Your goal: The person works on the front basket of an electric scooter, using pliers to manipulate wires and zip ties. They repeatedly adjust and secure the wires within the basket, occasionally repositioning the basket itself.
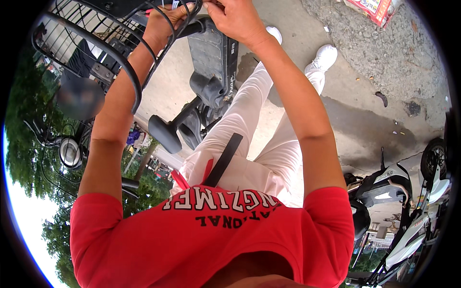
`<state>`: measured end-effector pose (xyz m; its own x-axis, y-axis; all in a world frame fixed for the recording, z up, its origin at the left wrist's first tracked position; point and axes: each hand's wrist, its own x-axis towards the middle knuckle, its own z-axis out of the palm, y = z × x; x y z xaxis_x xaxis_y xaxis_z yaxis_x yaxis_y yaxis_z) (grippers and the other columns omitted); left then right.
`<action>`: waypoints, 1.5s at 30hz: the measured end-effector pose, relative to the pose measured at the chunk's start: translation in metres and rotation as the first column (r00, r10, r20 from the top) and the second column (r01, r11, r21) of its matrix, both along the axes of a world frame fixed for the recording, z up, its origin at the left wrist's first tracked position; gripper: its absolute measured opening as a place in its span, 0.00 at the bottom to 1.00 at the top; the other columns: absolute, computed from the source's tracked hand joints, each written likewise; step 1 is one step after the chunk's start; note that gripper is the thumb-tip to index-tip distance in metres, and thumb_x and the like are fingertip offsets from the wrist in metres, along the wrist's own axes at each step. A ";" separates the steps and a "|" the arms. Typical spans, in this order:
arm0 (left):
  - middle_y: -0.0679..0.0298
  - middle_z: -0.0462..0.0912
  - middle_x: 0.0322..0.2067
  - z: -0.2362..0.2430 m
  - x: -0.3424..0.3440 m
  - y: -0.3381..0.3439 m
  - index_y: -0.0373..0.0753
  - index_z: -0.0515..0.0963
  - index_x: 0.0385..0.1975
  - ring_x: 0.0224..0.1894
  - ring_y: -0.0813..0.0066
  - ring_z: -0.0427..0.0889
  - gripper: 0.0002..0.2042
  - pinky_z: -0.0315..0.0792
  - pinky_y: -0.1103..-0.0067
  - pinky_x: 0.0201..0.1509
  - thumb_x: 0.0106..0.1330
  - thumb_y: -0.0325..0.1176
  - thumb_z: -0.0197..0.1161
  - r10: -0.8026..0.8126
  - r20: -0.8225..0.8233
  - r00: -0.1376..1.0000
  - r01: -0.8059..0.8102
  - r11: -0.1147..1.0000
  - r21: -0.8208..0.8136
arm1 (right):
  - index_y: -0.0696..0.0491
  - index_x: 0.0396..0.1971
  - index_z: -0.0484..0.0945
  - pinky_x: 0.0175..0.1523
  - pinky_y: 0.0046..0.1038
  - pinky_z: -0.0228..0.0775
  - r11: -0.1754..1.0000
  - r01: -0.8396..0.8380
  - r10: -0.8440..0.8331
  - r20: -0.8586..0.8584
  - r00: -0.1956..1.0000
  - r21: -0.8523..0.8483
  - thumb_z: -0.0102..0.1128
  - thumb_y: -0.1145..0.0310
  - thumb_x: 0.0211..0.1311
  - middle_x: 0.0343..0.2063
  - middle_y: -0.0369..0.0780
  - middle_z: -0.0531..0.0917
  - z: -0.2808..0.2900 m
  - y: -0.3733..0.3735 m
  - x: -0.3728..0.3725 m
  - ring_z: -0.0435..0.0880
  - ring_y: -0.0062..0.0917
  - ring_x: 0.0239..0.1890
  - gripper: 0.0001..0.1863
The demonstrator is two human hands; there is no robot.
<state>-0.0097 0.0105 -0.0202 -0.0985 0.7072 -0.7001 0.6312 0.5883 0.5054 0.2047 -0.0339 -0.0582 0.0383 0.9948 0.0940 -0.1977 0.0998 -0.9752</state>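
On my head feed: black cables (175,37) at 11 o'clock, upper frame, right where both hands meet. Long axis runs 1 to 7 o'clock. From the left hand (169,23) they lie at 3 to 5 o'clock, some crossing the wrist, so left is nearer; the right hand (235,20) has them at 9. Fingers curled on both, right thumb and forefinger close together; frame edge and cables hide the tips, can't tell what they pinch, if anything.

Materials: cables smooth, slim, bendy-looking loops. Curved black tube (126,65) at 10 o'clock, thicker, stiff-looking, beside a thin-barred wire basket (60,33). Scooter footboard (206,53) at 12: matte dark plastic, scuffed. Concrete (408,62) at 2: coarse, pitted.
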 end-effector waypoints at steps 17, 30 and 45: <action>0.74 0.68 0.09 -0.009 0.002 -0.007 0.43 0.73 0.13 0.11 0.88 0.63 0.15 0.53 0.87 0.14 0.56 0.40 0.68 -0.002 -0.015 1.000 0.002 1.000 0.011 | 0.58 0.26 0.70 0.36 0.36 0.65 0.999 0.040 -0.040 -0.046 0.998 -0.002 0.51 0.77 0.51 0.25 0.46 0.72 -0.013 -0.005 -0.003 0.74 0.43 0.31 0.02; 0.74 0.66 0.08 0.037 0.003 -0.003 0.42 0.73 0.12 0.11 0.88 0.62 0.16 0.51 0.85 0.14 0.55 0.43 0.68 -0.069 0.013 0.998 0.069 0.997 -0.025 | 0.59 0.30 0.73 0.39 0.35 0.67 0.978 -0.053 0.061 0.032 0.998 -0.204 0.50 0.75 0.55 0.28 0.48 0.76 0.049 -0.007 -0.005 0.76 0.43 0.33 0.04; 0.67 0.76 0.14 0.097 -0.034 0.013 0.35 0.77 0.17 0.16 0.80 0.71 0.14 0.65 0.78 0.19 0.50 0.40 0.69 -0.063 0.025 0.998 0.065 0.994 -0.084 | 0.59 0.27 0.72 0.29 0.24 0.64 0.953 -0.015 0.076 0.189 0.979 -0.303 0.51 0.77 0.56 0.19 0.42 0.71 0.086 0.001 -0.081 0.69 0.22 0.21 0.02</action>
<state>-0.0437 0.0234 0.0769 -0.0386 0.6494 -0.7595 0.6582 0.5884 0.4696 0.1234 -0.0331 0.0273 0.0031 0.9785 -0.2061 0.0027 -0.2061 -0.9785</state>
